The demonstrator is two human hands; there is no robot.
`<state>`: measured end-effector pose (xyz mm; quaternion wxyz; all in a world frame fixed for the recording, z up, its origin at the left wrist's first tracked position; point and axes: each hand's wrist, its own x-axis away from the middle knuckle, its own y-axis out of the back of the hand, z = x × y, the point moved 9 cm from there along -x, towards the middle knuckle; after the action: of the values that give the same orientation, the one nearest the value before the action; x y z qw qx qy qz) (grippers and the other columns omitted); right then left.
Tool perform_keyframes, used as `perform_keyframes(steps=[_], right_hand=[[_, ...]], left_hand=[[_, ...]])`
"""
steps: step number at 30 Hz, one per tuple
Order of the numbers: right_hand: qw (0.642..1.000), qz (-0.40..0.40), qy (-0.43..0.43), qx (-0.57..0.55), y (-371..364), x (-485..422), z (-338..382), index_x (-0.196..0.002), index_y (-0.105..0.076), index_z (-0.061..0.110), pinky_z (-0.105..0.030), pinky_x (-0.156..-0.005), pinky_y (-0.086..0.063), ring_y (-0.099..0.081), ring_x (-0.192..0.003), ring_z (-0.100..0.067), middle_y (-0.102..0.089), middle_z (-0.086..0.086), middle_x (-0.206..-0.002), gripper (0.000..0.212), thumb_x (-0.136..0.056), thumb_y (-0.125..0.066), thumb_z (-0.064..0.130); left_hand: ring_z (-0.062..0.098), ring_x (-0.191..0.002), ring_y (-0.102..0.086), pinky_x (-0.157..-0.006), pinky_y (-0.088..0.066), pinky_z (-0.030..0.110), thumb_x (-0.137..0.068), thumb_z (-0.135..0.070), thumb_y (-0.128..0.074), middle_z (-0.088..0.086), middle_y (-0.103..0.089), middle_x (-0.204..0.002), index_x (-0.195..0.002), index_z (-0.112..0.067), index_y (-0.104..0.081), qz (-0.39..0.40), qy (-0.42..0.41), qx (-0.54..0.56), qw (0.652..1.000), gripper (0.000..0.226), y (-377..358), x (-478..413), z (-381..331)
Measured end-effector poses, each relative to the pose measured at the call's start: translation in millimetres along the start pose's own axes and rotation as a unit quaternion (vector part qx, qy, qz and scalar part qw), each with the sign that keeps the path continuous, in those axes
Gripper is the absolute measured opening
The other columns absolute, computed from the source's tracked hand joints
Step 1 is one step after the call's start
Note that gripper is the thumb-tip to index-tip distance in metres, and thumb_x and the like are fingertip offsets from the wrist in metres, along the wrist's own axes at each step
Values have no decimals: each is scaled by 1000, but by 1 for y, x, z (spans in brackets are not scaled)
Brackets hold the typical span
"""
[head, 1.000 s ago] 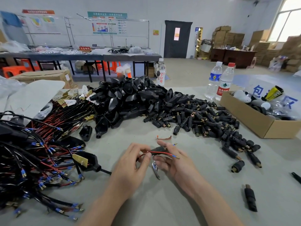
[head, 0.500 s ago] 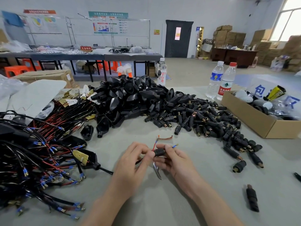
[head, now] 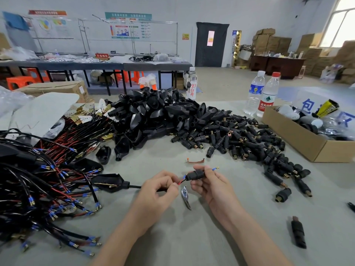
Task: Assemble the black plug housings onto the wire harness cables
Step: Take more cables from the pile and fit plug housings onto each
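- Right hand (head: 213,187) is pinching a small black cylindrical plastic plug housing (head: 195,175) between thumb and fingertips, held above the grey counter (head: 172,237), between the two hands.
- Left hand (head: 159,191) is pinching the red-and-black wire pair (head: 181,181) just left of that housing, with the fingers curled. The wires are running into the housing's left end.
- Versus one second ago: the red lead was lying across the right fingers and the housing was mostly covered. The housing is now showing in full, and only a short stretch of red is showing between the hands.
- A blue-sleeved wire terminal (head: 215,168) is now sticking out past the right fingers, higher than a second ago.
- A slim metal hand tool (head: 186,196) is still lying below the hands, and a short copper strip (head: 195,160) is still lying just beyond them.
- Count, near field: one housing in hand, one tool, one copper strip.
- Two heaps are sitting mid-counter, both too many to count: large black plastic shell housings (head: 157,116) and, to their right, small black cylindrical housings (head: 240,143).
- One tangled bundle of black and red harness cables (head: 38,179) is filling the left side.
- Three clear bottles are standing at the far edge: a bottle with red characters (head: 191,83), a blue-labelled bottle (head: 254,93) and a red-capped bottle (head: 268,95).
- One open cardboard box (head: 299,139) is sitting at right.
- One lone black housing (head: 297,232) is lying near right, well apart from the heaps.
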<state>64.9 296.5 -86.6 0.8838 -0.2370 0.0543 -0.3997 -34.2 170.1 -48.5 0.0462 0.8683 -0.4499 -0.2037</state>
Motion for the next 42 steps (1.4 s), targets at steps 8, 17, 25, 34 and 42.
perform_keyframes(steps=[8, 17, 25, 34, 42], right_hand=[[1000, -2, -7, -3, -1, 0, 1, -102, -68, 6, -22, -59, -56, -64, -57, -14, -75, -13, -85, 33, -107, -39, 20], [1000, 3, -7, 5, -1, 2, 1, -105, -68, 6, -22, -60, -56, -65, -59, -13, -76, -13, -89, 32, -107, -39, 22], [999, 7, 25, 31, -1, 1, 6, -103, -71, 10, -23, -61, -56, -65, -62, -15, -76, -14, -91, 34, -107, -40, 23], [994, 6, 68, 80, 0, 4, 13, -101, -72, 12, -24, -63, -55, -66, -66, -17, -75, -15, -90, 35, -105, -42, 27], [991, 7, 80, 104, 0, 5, 14, -104, -71, 9, -25, -61, -54, -63, -65, -17, -70, -27, -93, 35, -106, -40, 27]], left_hand=[[3, -78, -57, -70, -38, 10, -82, -11, -57, -8, -67, -92, -54, -19, -44, 27, 4, -7, 1000, 32, -6, 1, -2], [5, -68, -52, -63, -36, 12, -89, 9, -55, -2, -68, -91, -57, -3, -40, 42, 16, -25, 999, 38, -11, 2, 3], [10, -70, -54, -66, -40, 18, -82, -14, -53, -5, -68, -87, -53, -20, -44, 22, 16, -12, 1000, 30, -8, 1, 0], [20, -74, -54, -68, -39, 23, -85, -18, -56, -2, -62, -86, -61, -5, -36, 42, -52, -77, 995, 33, -13, 3, -7], [27, -66, -45, -59, -32, 27, -81, -34, -52, -5, -61, -89, -60, -8, -34, 43, -71, -90, 992, 38, -13, 6, -15]])
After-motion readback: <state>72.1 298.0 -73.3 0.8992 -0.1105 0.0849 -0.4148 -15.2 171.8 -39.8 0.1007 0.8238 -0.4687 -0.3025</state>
